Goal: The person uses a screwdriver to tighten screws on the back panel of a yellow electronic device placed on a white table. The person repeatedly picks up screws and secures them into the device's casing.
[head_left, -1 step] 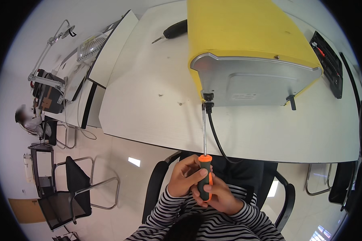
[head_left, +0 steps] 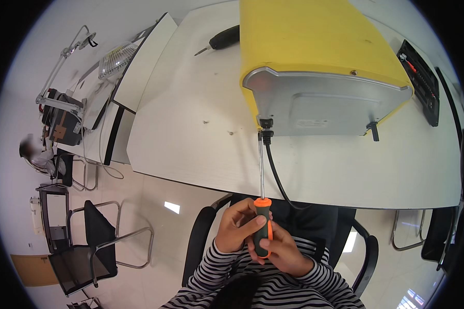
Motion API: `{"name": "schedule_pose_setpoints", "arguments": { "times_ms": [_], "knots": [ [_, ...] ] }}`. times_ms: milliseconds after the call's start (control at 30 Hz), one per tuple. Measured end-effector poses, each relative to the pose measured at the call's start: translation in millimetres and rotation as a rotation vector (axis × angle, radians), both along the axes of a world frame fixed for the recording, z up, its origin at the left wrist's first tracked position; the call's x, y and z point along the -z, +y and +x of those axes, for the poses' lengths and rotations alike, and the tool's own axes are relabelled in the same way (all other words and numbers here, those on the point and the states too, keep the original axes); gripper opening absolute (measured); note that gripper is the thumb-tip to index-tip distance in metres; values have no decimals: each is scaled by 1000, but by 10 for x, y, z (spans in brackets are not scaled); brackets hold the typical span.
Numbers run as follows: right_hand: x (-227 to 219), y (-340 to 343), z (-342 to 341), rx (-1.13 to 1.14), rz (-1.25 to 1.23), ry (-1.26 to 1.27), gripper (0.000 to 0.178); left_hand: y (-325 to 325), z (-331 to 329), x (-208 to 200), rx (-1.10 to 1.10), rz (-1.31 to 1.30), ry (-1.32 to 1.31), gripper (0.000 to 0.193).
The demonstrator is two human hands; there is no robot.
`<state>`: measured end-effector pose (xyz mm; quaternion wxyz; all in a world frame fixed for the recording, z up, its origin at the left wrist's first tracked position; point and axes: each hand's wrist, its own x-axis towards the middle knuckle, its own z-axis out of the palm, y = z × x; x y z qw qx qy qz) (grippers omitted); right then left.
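Both hands hold a long screwdriver (head_left: 263,210) with a dark green and orange handle, just in front of the table edge. My left hand (head_left: 237,227) has its thumb and fingers round the upper handle, while my right hand (head_left: 287,252) grips the lower end. The shaft points away from me, its tip beside a black power plug (head_left: 266,138) at the lower left corner of a yellow case (head_left: 307,44). Whether the tip touches anything cannot be made out. The case has a silver end panel (head_left: 340,105) facing me, and a black cable (head_left: 278,177) hangs from the plug.
Behind the screwdriver, a black-handled tool (head_left: 224,38) lies left of the case on the white table (head_left: 185,149). An open black tool case (head_left: 420,82) lies at the right. A small black foot (head_left: 375,131) juts from the panel's lower right. Chairs (head_left: 95,242) stand at the left.
The fingers of my right hand have shifted slightly on the lower handle. The screwdriver, my left hand and the yellow case look practically the same.
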<state>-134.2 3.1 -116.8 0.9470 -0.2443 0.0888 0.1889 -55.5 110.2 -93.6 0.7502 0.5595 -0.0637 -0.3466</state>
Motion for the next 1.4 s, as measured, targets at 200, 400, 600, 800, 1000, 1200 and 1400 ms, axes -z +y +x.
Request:
{"name": "schedule_pose_setpoints", "arguments": {
  "times_ms": [200,400,600,800,1000,1200,1400],
  "knots": [
    [-25,20,-63,29,-104,18,23,-92,-79,75,-132,123,-240,20],
    [54,7,28,-182,523,-17,20,27,-17,13,133,-145,-35,33],
    [155,114,108,-136,308,-26,18,131,45,4,89,108,-199,29],
    [130,102,120,-131,202,32,28,98,28,-71,-25,309,-293,23],
    [24,126,90,-42,12,67,32,23,25,-27,-99,382,-531,21],
    [67,90,104,-59,309,20,25,77,72,-149,93,100,-56,26],
    [117,176,148,-105,649,-138,26,179,136,31,239,-112,43,27]
  ]
}}
